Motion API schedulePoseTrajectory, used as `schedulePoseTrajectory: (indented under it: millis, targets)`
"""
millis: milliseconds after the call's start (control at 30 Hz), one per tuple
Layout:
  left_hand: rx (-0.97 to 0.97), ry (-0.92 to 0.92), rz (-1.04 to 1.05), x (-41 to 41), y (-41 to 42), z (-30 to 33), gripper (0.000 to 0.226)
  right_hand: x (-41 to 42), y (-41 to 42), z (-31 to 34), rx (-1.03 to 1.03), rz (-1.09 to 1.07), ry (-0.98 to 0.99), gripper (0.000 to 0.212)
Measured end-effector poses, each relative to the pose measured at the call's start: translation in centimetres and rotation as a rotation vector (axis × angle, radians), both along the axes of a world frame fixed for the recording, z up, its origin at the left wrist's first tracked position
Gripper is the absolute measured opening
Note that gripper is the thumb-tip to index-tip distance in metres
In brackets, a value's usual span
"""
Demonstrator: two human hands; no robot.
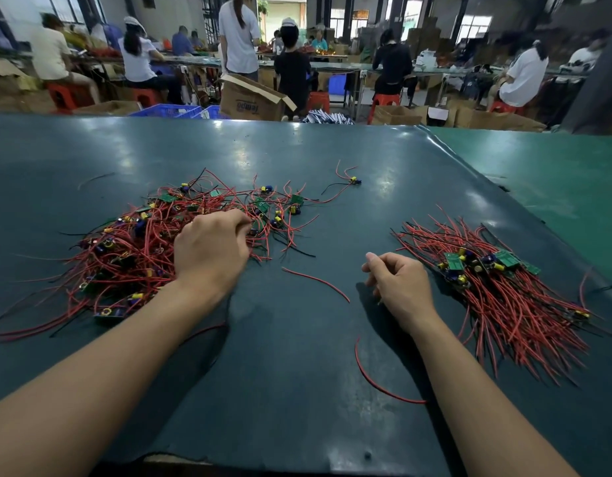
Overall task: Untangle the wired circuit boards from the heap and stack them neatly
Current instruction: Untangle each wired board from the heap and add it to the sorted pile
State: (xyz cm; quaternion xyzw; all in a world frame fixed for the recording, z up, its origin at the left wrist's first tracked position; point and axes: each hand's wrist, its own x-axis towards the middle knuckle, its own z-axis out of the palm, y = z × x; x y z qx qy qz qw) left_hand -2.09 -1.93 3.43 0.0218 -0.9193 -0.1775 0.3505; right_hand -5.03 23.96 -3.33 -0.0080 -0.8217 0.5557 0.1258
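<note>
Head view: your left hand (210, 251) pinches into the heap (153, 246), right hand (399, 285) loosely curled, empty; boards feel light, wires floppy and snaggy—grip the board.

One print can be partly read: dark letters on the side of an open cardboard box (251, 101) past the far edge of the surface, standing upside down, seemingly "tempo", though this is not certain. The blue crates (170, 111) beside it bear white marks too small to read.
</note>
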Motion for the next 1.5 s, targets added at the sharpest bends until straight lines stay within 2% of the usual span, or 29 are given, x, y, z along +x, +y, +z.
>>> schedulePoseTrajectory:
  millis: [67,133,233,300,333,400,433,533,600,700,733,767,833,900,933,1000,1067,1200,1267,1333,1467,1500]
  targets:
    - [0.052,0.063,-0.077,0.4,1.1,0.5,0.016,0.2,0.0,0.2,-0.015,-0.002,-0.009,0.031]
    - [0.071,0.227,-0.233,1.4,2.4,1.3,0.011,0.3,0.0,0.4,0.005,0.015,-0.001,0.029]
    - [-0.004,0.406,-0.471,2.9,5.9,2.0,0.007,1.0,-0.9,1.0,-0.038,0.192,0.039,0.009]
    - [-0.008,0.385,-0.585,3.7,9.0,1.8,0.007,1.7,-1.9,1.2,-0.013,0.326,0.076,0.030]
    - [0.002,0.339,-0.614,4.0,10.3,1.3,0.008,1.8,-2.2,1.2,0.055,0.319,0.103,0.035]
    - [0.031,0.214,-0.663,4.2,12.3,0.0,0.011,1.9,-2.0,1.6,0.048,0.292,0.169,0.033]
    - [0.053,0.163,-0.692,4.1,12.8,-0.7,0.013,2.0,-1.6,1.9,-0.036,0.280,0.189,0.028]
    - [0.128,0.138,-0.761,3.6,13.2,-2.6,0.026,1.9,-0.8,2.4,-0.133,0.272,0.144,0.025]
    - [0.197,0.195,-0.761,3.4,13.0,-3.8,0.031,1.8,-1.0,2.4,-0.225,0.237,0.126,0.017]
    - [0.275,0.289,-0.702,3.3,12.6,-6.0,0.004,1.3,-1.3,2.5,-0.588,0.093,0.038,0.008]
    - [0.327,0.267,-0.678,3.3,12.6,-6.5,0.010,1.0,-1.1,2.5,-0.719,0.059,0.023,0.008]
    - [0.393,0.197,-0.667,3.1,12.6,-6.8,0.019,0.8,-0.9,2.6,-0.831,0.041,0.012,0.008]
    - [0.521,-0.063,-0.619,2.3,12.8,-6.9,0.026,0.7,-0.5,2.6,-0.945,0.056,-0.019,0.009]
    - [0.668,-0.304,-0.535,1.0,12.8,-6.3,0.013,0.8,-0.5,2.5,-0.928,0.104,-0.064,0.007]
    - [0.801,-0.374,-0.504,0.3,12.7,-5.9,0.007,0.9,-0.6,2.5,-0.908,0.126,-0.085,0.006]
    - [1.111,-0.437,-0.529,-0.4,12.4,-5.2,0.020,0.9,-0.7,2.3,-0.865,0.137,-0.100,0.005]
    - [1.220,-0.421,-0.596,-0.4,12.0,-5.2,0.025,0.9,-0.7,2.4,-0.795,0.149,-0.108,0.005]
    - [1.190,-0.378,-0.642,0.1,11.4,-6.0,0.008,1.0,-0.8,2.5,-0.743,0.231,-0.123,0.015]
    - [1.314,-0.369,-0.658,0.0,11.1,-6.0,0.005,1.1,-0.7,2.6,-0.784,0.208,-0.126,0.017]
    - [1.476,-0.320,-0.674,-0.1,10.9,-5.9,0.013,1.0,-0.5,2.8,-0.837,0.157,-0.153,0.014]
    - [1.590,-0.222,-0.675,-0.4,10.8,-6.0,0.019,0.8,-0.1,2.9,-0.905,0.098,-0.216,0.002]
    - [1.637,-0.198,-0.660,-0.5,10.8,-6.0,0.020,0.8,0.0,3.0,-0.960,0.093,-0.216,0.006]
